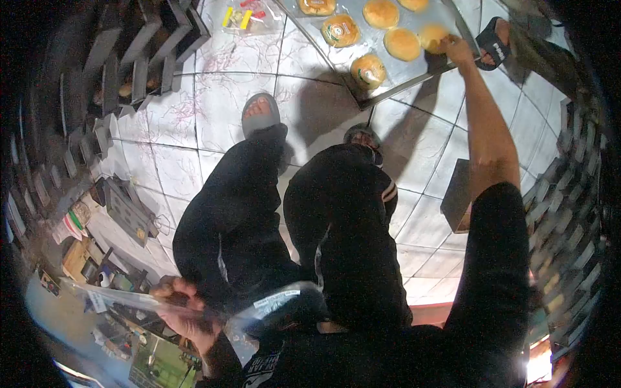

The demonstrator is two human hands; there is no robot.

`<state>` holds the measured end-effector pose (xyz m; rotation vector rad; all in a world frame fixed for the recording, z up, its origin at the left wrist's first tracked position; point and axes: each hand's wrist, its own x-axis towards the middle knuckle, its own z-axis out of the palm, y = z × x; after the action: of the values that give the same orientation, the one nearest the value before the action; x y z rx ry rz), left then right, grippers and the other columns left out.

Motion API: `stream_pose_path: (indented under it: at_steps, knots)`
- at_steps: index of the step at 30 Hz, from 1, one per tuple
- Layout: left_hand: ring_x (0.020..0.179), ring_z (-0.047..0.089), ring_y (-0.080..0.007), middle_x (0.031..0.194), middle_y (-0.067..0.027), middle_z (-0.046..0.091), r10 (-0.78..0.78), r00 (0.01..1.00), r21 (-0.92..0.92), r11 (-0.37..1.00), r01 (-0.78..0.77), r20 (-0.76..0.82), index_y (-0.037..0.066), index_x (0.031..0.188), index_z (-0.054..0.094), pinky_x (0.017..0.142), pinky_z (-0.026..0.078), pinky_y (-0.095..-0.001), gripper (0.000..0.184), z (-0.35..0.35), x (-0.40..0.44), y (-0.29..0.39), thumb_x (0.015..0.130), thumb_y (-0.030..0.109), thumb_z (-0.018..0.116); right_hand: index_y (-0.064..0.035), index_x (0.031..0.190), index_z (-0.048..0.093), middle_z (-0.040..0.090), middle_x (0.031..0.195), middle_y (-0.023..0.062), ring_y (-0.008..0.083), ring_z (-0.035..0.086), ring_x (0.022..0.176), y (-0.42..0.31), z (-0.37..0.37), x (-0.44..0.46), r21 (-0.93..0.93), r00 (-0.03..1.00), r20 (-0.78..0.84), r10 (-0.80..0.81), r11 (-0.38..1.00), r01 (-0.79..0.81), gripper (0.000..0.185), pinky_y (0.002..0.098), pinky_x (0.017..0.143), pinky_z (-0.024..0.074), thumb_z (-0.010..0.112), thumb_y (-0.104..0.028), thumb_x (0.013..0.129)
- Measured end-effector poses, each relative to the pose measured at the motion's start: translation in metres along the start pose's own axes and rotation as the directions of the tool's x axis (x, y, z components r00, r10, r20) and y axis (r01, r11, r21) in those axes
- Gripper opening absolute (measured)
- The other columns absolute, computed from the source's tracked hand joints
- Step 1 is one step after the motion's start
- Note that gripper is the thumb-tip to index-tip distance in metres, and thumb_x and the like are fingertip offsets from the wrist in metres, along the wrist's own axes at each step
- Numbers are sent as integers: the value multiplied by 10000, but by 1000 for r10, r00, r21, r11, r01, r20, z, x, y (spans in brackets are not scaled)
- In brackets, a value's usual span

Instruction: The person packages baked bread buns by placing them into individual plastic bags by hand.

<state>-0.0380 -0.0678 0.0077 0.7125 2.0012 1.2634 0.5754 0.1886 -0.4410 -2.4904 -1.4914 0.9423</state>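
My right hand point(458, 50) reaches far forward to a metal tray point(375, 97) on the floor, its fingers closed at the edge of a round golden bun point(432, 37). Beside it lie bare buns, one of them point(402, 44) just to the left. Along the tray's left side are buns in clear printed wrappers, such as a wrapped bun point(341, 30) and another wrapped bun point(369, 71) near the corner. Down at the lower left, my left hand point(185, 312) pinches a clear plastic bag point(123, 299). More clear plastic with a white label point(277, 299) lies by my lap.
A clear packet with yellow and red strips point(249, 17) lies on the white tiled floor point(226, 84). A foot in a black slipper point(495, 45) stands beside the tray's right edge. Stacked dark racks point(123, 58) line the left side. My feet are close in front of the tray.
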Motion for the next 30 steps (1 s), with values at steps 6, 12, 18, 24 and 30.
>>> stream_pose_path:
  at_steps: [6,12,18,24,30]
  knots:
    - [989,658,-279,1173,-163,581,-18,961,-352,928,118,274,99,1243,492,883,565,-576,321,-53,15,-15,1101,374,409,1,1472,512,582,1411,264,358,555,1327,54,31,54,332,975,-164,150,939,-89,829,454,1000,496,622,-617,931]
    - [982,616,-258,1117,-181,570,-179,926,-403,860,311,333,83,1284,471,879,524,-502,418,-54,15,-2,1099,439,353,1,1338,611,688,1235,279,394,656,1202,0,18,44,-255,996,-55,72,963,-84,949,479,979,510,668,-776,796]
    - [833,508,-163,926,-76,538,107,993,191,975,-114,46,60,1110,560,729,421,-313,428,8,7,-12,1018,477,527,63,1186,646,718,1096,232,307,698,1001,-3,65,-35,239,942,-286,173,965,-105,805,429,828,543,864,-576,749]
    - [618,611,-99,837,-86,689,-62,992,-248,965,88,111,7,1138,665,510,476,-212,338,22,7,-6,1042,328,616,2,1216,593,672,1148,115,200,650,987,-51,37,-180,971,942,1,337,226,-81,535,317,808,513,829,-345,884]
    - [676,683,-122,886,-111,727,-21,967,-306,947,101,255,-3,1133,662,519,475,-214,318,26,9,1,1061,297,583,-149,1537,408,489,1529,35,236,457,1405,-149,-86,-377,971,968,-203,-146,-158,180,699,465,1131,376,733,-347,950]
